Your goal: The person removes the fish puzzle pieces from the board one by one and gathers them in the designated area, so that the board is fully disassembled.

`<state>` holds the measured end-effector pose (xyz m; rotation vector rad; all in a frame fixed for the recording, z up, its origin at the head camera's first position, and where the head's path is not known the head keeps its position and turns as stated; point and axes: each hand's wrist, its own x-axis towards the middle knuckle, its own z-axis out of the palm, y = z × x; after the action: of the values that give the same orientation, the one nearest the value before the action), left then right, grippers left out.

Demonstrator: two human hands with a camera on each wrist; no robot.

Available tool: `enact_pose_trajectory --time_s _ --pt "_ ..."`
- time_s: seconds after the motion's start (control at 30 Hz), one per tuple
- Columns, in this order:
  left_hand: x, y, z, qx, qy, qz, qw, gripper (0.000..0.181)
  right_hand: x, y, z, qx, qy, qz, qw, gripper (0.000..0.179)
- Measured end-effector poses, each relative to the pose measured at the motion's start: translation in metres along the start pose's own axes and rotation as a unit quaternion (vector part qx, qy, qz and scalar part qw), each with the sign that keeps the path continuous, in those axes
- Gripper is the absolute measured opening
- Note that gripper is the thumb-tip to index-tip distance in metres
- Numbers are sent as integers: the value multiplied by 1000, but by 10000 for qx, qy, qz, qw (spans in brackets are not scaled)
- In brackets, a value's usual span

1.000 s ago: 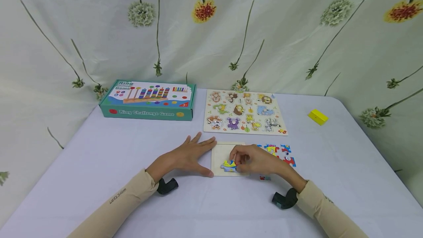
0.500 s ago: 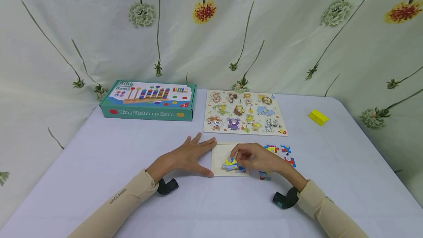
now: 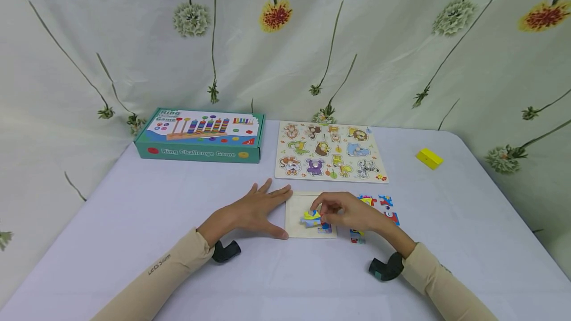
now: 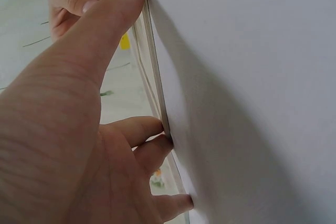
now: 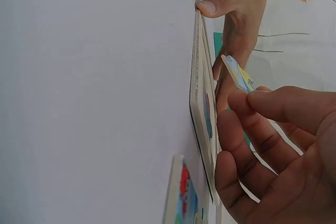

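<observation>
A jigsaw piece in yellow and light blue (image 3: 311,220) is pinched between the thumb and fingers of my right hand (image 3: 345,210), held above the shallow wooden puzzle tray (image 3: 294,207). In the right wrist view the piece (image 5: 238,73) is tilted and apart from the tray (image 5: 198,95). Another piece (image 3: 327,229) lies in the tray's near right corner. With fingers spread and straight, my left hand (image 3: 256,212) rests against the tray's left edge, thumb at the near corner. Several loose pieces (image 3: 387,209) lie right of the tray, partly hidden by my right hand.
Behind the tray lies an animal peg puzzle board (image 3: 330,152). A green Ring Challenge Game box (image 3: 200,137) stands at the back left. Toward the back right sits a yellow block (image 3: 429,158). A flowered cloth hangs behind the white-covered table (image 3: 267,281).
My right hand has lifted and turned the pinched piece slightly, uncovering the piece in the tray's near right corner. My left hand has stayed in place.
</observation>
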<state>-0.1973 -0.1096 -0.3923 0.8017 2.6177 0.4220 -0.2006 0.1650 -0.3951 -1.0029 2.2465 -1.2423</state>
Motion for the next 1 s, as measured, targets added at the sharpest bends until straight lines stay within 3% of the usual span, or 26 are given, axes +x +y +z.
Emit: enact_pose_trajectory --time_s 0.53,1.0 --pt "-1 2 -1 -5 -46 -54 10000 103 -5 -6 -4 110 243 236 9994 24" --pt "-2 1 -1 -17 -16 -59 10000 102 -27 4 -12 104 650 538 9964 22"
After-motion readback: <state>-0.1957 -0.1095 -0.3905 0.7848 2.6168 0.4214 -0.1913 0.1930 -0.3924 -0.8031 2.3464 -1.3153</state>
